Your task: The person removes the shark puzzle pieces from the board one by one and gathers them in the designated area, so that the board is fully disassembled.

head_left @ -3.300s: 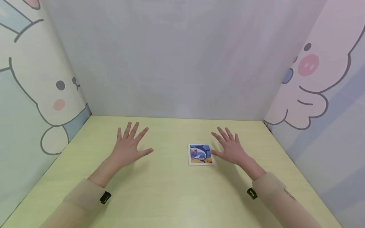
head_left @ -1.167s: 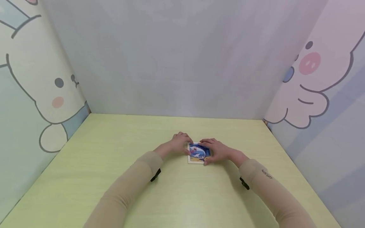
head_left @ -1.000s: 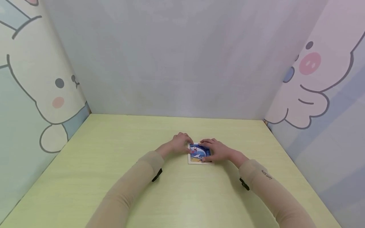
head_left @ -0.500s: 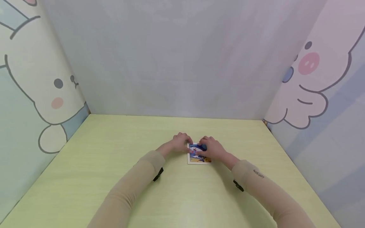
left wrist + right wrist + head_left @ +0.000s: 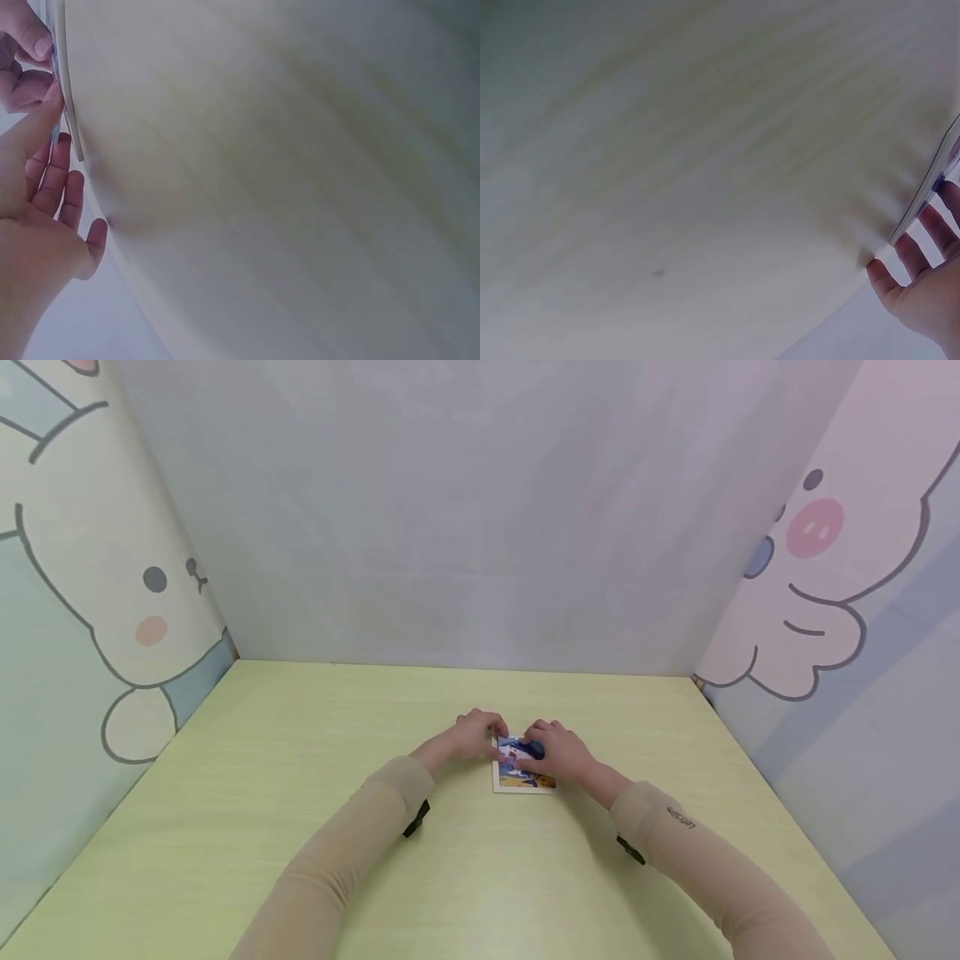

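Observation:
A small square shark picture board [image 5: 527,781] with a pale border lies flat on the table, right of centre. My left hand [image 5: 474,735] holds its left edge, with thumb and forefinger curled at the upper left corner. The fingers of my right hand [image 5: 562,753] bend over the picture's upper right part, the thumb reaching to its middle. Whether they pinch a part of it is hidden. In the left wrist view, the left hand [image 5: 41,217] has its thumb on the board's edge. The right wrist view catches the right hand [image 5: 926,289] beside the board's edge [image 5: 928,184].
The pale yellow-green table [image 5: 420,893] stretches around the board. A plain grey backdrop [image 5: 465,527] closes off the rear. Cartoon-printed walls stand at the left [image 5: 67,610] and right [image 5: 892,693]. Dark clips [image 5: 416,818] hang from both sleeves.
Both hands, spread apart at first, have come in to the board. Lately the right hand has shifted left, its thumb moving from the lower border to the picture's middle. The left hand stays put.

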Motion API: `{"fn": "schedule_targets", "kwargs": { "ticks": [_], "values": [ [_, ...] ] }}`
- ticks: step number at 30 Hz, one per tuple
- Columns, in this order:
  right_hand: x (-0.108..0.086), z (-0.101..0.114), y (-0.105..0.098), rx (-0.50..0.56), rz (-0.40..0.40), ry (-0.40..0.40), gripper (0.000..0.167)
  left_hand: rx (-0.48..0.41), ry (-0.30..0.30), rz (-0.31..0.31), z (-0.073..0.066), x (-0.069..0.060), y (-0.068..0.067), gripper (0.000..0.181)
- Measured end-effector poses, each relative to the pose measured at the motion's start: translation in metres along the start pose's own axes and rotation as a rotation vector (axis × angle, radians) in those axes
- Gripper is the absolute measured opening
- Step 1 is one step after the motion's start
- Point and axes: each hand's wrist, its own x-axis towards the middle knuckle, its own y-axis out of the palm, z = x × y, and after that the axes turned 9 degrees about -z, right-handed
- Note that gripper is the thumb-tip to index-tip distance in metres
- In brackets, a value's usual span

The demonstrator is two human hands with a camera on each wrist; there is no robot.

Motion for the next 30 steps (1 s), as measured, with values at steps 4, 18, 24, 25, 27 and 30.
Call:
{"fn": "schedule_targets", "kwargs": {
  "ticks": [4, 18, 24, 25, 27, 30],
  "values": [
    [0.0, 0.0, 0.0, -0.016, -0.003, -0.019, 0.05, -0.074, 0.009, -0.012, 0.004, 0.003, -0.003, 0.018],
    [0.002, 0.003, -0.004, -0.034, 0.046, 0.008, 0.055, -0.223, 0.071, 0.039, 0.018, 0.005, -0.022, 0.01],
    [0.002, 0.003, -0.004, -0.039, 0.043, 0.006, 0.054, -0.241, 0.09, 0.02, 0.021, 0.001, -0.039, 0.012],
    [0.002, 0.003, -0.004, -0.042, 0.044, 0.007, 0.054, -0.237, 0.097, 0.014, 0.022, 0.0, -0.042, 0.012],
    [0.002, 0.003, -0.004, -0.039, 0.05, 0.014, 0.054, -0.23, 0.106, 0.004, 0.024, -0.002, -0.047, 0.012],
    [0.001, 0.003, -0.004, -0.033, 0.057, 0.019, 0.055, -0.219, 0.11, -0.011, 0.028, -0.005, -0.055, 0.013]
  ]
}}
